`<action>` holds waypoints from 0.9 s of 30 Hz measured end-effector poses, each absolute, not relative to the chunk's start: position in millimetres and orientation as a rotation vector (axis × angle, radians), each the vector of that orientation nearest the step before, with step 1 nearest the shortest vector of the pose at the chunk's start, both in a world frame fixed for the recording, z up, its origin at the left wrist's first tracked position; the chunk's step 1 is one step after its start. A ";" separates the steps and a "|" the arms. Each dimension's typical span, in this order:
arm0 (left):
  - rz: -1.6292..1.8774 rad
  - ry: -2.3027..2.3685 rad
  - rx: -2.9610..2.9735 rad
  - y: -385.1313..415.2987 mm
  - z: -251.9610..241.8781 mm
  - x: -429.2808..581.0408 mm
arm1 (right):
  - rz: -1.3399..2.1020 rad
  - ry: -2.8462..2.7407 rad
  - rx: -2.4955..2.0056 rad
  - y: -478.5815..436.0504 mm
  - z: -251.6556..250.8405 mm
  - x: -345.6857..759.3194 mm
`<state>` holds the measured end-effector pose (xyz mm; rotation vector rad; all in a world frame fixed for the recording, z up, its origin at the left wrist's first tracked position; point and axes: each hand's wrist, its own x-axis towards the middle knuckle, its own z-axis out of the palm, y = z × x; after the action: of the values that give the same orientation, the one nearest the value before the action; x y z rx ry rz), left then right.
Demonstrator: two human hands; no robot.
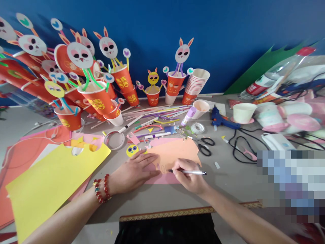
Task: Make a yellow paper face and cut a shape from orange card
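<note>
An orange paper sheet [181,149] lies over a pink sheet [169,179] on the grey table. My right hand [189,174] grips a pen [194,172], its tip down on the orange paper beside small drawn outlines. Flat across the left part of the sheets rests my left hand [138,169], fingers spread, palm down, with a red bead bracelet on the wrist. A yellow paper circle with blue eyes [132,149] sits just beyond its fingers.
Black-handled scissors [206,146], a tape ring [114,140] and a blue glue gun [220,118] lie beyond the hands. Yellow paper [58,176] covers the left side. Red cups with paper rabbits [175,84] line the blue wall. A bottle [274,74] leans at right.
</note>
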<state>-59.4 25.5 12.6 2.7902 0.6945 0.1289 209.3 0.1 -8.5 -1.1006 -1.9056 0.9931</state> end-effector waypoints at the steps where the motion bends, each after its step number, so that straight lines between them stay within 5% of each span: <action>1: 0.128 0.693 2.789 25.5 13.0 -59.4 | 0.997 -1.901 -1.097 0.1 -7.8 209.1; 27: 0.183 0.702 2.795 25.1 12.8 -59.0 | 0.886 -1.891 -1.195 1.2 -7.8 208.7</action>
<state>-59.0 25.1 12.8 2.7947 0.7022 0.1833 208.7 1.2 -7.8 -1.1947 -1.8906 0.8860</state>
